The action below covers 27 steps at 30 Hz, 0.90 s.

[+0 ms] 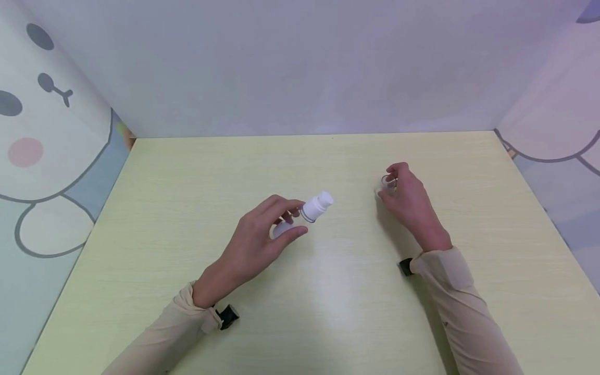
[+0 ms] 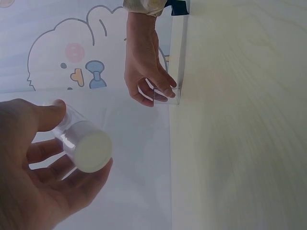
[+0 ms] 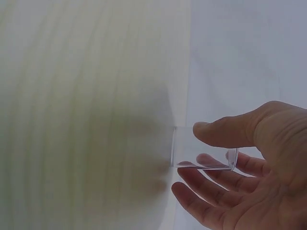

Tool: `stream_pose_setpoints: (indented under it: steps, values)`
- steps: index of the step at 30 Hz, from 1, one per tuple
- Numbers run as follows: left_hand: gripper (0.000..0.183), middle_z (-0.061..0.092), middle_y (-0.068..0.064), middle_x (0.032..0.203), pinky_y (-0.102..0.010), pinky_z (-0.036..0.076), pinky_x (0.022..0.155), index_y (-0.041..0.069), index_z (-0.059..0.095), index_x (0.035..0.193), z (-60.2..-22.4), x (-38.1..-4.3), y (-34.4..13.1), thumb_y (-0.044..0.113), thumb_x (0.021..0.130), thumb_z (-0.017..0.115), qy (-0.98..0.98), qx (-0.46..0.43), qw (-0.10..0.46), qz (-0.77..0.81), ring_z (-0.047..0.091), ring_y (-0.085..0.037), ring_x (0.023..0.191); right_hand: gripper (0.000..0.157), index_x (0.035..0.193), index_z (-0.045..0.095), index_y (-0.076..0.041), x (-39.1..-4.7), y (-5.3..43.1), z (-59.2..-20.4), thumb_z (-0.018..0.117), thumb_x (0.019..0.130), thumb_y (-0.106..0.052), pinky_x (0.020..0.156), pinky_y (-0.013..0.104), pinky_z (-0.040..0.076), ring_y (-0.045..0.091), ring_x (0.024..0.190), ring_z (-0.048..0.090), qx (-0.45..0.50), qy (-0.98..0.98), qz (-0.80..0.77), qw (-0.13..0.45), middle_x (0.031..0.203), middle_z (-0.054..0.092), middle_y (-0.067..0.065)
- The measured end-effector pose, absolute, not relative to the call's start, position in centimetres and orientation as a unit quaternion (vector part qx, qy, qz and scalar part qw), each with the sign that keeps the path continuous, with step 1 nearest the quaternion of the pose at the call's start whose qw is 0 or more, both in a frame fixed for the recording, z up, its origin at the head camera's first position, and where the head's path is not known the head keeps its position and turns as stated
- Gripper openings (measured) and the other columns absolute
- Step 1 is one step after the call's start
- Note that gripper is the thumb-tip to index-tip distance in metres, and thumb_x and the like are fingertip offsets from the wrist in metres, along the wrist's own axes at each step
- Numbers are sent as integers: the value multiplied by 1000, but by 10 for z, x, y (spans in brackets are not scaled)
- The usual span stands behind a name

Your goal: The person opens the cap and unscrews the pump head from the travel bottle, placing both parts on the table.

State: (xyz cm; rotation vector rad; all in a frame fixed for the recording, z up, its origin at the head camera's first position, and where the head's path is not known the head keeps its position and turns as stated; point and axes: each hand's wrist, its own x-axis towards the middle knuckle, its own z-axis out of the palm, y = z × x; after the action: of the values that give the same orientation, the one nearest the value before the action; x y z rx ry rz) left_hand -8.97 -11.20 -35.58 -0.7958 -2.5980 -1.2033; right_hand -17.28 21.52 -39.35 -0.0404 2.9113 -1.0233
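Note:
My left hand [image 1: 255,234] grips a small pump bottle [image 1: 316,207] above the middle of the table. Its white pump top points up and to the right, while the lower body lies partly behind my fingers. In the left wrist view, the round pale base of the bottle [image 2: 93,152] faces the camera, with my thumb on one side and fingers on the other. Farther right, my right hand [image 1: 412,203] pinches a clear cylindrical cap [image 3: 184,146] between thumb and fingers, close over the table. One rim of the cap faces the tabletop.
A pale wood-grain table [image 1: 187,177] spreads beneath both hands. Behind it rises a plain whitish wall [image 1: 304,67]. Side panels with cartoon animal prints [image 1: 51,156] flank the left and right edges. Dark straps [image 1: 228,316] sit at the sleeve cuffs.

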Motion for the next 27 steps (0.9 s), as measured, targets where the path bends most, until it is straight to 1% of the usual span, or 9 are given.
stream_pose_setpoints:
  steps: [9,14,20,27]
  values:
    - [39,68,4,108,-27,57,74,16,69,127,-356,-89,-112,19,90,83,-870,-267,83,-406,65,-9,96,60,147,39,2,-173,217,-394,69,97,-11,103,58,49,44,124,56,-25,946,-322,33,142,57,26]
    - [40,68,4,109,-27,57,74,16,69,127,-356,-89,-112,20,90,83,-870,-266,83,-407,65,-9,96,59,147,42,1,-170,219,-394,70,97,-16,105,58,46,42,130,52,-36,949,-314,14,144,56,22]
    - [40,68,4,109,-27,57,74,16,69,127,-356,-89,-112,19,90,83,-870,-267,83,-407,65,-9,96,59,146,45,1,-168,218,-392,71,97,-17,105,59,45,42,132,50,-50,949,-311,-19,143,56,21]
    - [39,68,4,108,-27,57,74,17,69,127,-355,-89,-111,20,90,83,-870,-265,83,-408,66,-9,96,59,147,44,-1,-166,215,-386,71,98,-18,106,60,45,41,135,49,-46,949,-311,-16,145,55,20]
